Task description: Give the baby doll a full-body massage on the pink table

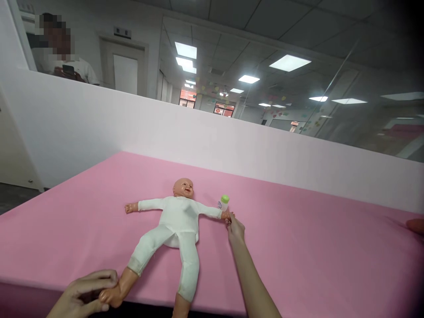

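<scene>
A baby doll (180, 215) with a white cloth body lies face up on a pink padded table (285, 238). Its arms are spread and its head points away from me. My left hand (84, 289) grips the doll's foot at the table's near edge, thumb below and fingers above. My right hand (236, 228) is closed on the doll's hand, on the right side. Just beyond that hand is a small bottle (224, 203) with a green cap. The doll's other foot is cut off by the bottom of the picture.
A white wall panel (205, 137) runs along the table's far side, with glass (281, 88) above it. Behind it at upper left stands a person (73, 66) holding a phone. An orange-brown object (415, 225) shows at the right edge.
</scene>
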Demonstrator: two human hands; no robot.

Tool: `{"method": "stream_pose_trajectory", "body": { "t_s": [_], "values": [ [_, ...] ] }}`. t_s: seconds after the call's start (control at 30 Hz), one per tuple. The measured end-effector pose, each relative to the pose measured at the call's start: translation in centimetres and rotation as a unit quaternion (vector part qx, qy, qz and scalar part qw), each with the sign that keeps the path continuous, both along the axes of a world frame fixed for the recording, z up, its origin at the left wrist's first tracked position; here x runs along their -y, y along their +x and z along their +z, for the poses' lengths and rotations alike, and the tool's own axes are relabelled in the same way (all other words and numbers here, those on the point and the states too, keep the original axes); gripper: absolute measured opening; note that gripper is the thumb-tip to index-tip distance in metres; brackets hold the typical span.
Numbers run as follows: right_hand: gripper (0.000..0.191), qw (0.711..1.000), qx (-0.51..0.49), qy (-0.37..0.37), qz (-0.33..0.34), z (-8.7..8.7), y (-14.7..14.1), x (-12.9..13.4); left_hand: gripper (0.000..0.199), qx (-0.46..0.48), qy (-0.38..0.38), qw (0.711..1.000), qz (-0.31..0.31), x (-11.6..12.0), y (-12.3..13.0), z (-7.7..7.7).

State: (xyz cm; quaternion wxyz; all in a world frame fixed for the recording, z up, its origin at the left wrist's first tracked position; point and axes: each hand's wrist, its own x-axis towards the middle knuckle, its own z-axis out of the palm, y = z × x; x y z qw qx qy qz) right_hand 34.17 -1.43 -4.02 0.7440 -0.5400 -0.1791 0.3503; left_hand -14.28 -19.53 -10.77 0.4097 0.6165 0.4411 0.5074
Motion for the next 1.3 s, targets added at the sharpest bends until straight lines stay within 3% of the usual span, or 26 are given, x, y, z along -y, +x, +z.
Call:
{"method": "stream_pose_trajectory", "body": {
  "t_s": [0.1, 0.17, 0.3, 0.43, 0.5, 0.6, 0.77, 0.9, 1.0, 1.1, 1.2, 1.3],
  "values": [
    [0.03, 1.0, -0.011, -0.003, 0.001, -0.2, -0.2, 0.6, 0.026, 0.01, -0.018, 1.0, 0.024, -0.3, -0.4, -0.5],
    [0.027, 1.0, -0.017, 0.009, 0.003, 0.7, -0.7, 0.3, 0.029, 0.02, -0.026, 0.999, 0.037, -0.8, -0.1, 0.3],
    [0.034, 0.996, 0.029, 0.068, 0.049, 4.0, -2.9, -0.5, 0.032, 0.021, -0.02, 0.999, 0.015, -2.7, 1.9, 4.2],
    [0.043, 0.98, 0.128, 0.095, 0.117, 7.0, -7.3, -0.5, 0.032, 0.026, -0.003, 0.999, -0.035, -5.6, 5.1, 8.6],
    [0.043, 0.968, 0.178, 0.092, 0.154, 7.5, -9.7, -0.4, 0.031, 0.032, 0.006, 0.996, -0.077, -7.2, 6.8, 10.0],
    [0.046, 0.947, 0.238, 0.094, 0.194, 7.0, -12.7, -0.4, 0.029, 0.052, 0.009, 0.992, -0.118, -9.5, 8.9, 10.7],
    [0.048, 0.933, 0.265, 0.077, 0.233, 5.3, -15.1, -0.6, 0.018, 0.058, 0.002, 0.986, -0.154, -11.9, 10.9, 10.0],
    [0.049, 0.939, 0.257, 0.08, 0.215, 5.8, -14.0, -1.0, 0.019, 0.061, -0.01, 0.989, -0.136, -11.6, 10.5, 9.8],
    [0.049, 0.958, 0.222, 0.077, 0.162, 6.5, -10.9, -1.5, 0.024, 0.06, -0.011, 0.994, -0.092, -9.5, 8.6, 9.6],
    [0.045, 0.981, 0.15, 0.054, 0.109, 6.1, -6.4, -1.8, 0.028, 0.034, 0.002, 0.998, -0.06, -6.5, 5.6, 8.1],
    [0.041, 0.994, 0.082, 0.023, 0.074, 4.1, -2.3, -1.6, 0.03, 0.012, -0.015, 0.999, -0.029, -3.6, 2.5, 5.3],
    [0.036, 0.999, -0.001, -0.021, 0.025, 1.6, 0.0, -0.9, 0.029, 0.004, -0.036, 0.999, -0.011, -1.7, 0.5, 2.7]
  ]
}}
